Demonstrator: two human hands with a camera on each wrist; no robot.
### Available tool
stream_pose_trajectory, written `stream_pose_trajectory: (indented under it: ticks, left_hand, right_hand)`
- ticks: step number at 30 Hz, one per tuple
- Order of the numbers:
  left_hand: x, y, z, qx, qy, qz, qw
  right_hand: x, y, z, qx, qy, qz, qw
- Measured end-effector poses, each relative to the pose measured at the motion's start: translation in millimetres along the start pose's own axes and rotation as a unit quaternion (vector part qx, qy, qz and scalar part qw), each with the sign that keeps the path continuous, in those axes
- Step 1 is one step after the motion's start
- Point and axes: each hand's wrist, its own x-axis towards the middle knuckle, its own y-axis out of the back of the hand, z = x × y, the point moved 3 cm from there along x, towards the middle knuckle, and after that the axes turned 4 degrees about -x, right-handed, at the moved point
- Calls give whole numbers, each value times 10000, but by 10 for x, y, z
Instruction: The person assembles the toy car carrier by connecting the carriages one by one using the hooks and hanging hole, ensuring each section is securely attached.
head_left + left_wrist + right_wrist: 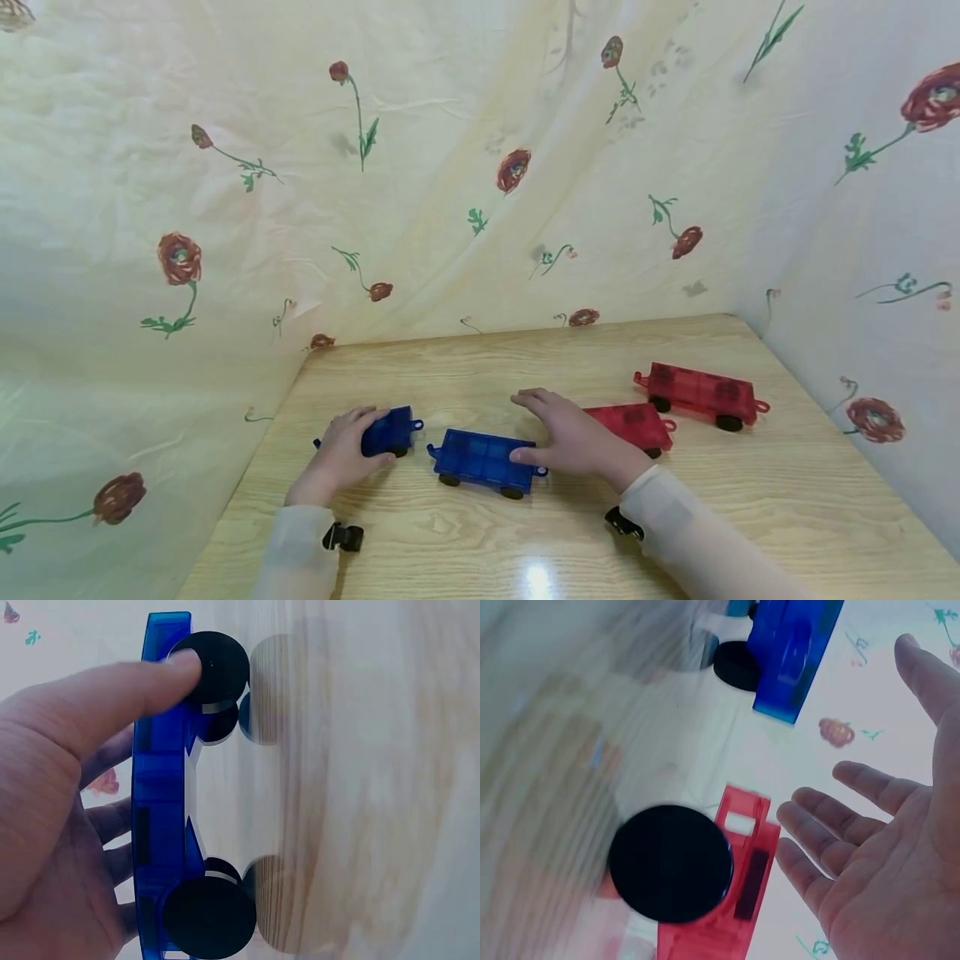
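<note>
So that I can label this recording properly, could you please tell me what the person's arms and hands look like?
The left sleeve and right sleeve are long and whitish. A left wrist fitting and a right wrist fitting, both small and black, show beside them. The left hand and right hand are ungloved.

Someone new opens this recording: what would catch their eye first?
Probably the toys: the left blue car gripped by the left hand, the right blue car mid-scene, and the near red car and far red car to the right. The right hand, holding nothing, is between blue and red. Flowered cloth rises behind.
</note>
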Motion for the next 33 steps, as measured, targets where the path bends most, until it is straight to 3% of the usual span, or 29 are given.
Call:
stream_pose_trajectory:
  ticks: [7, 16, 24, 33]
  left_hand:
    - [-38, -24, -53, -103, 223, 119, 9996]
    - [-97, -40, -74, -207, 214, 165, 9994]
    - [-165, -23, -71, -286, 110, 147, 9994]
    - [-167, -26, -77, -482, 169, 253, 9984]
  right_hand:
    - [15, -93, -98, -135, 295, -127, 9994]
    - [6, -161, -173, -213, 736, -368, 9964]
    - [-21, -208, -187, -425, 638, -575, 9954]
    - [-22, -216, -229, -720, 781, -545, 9928]
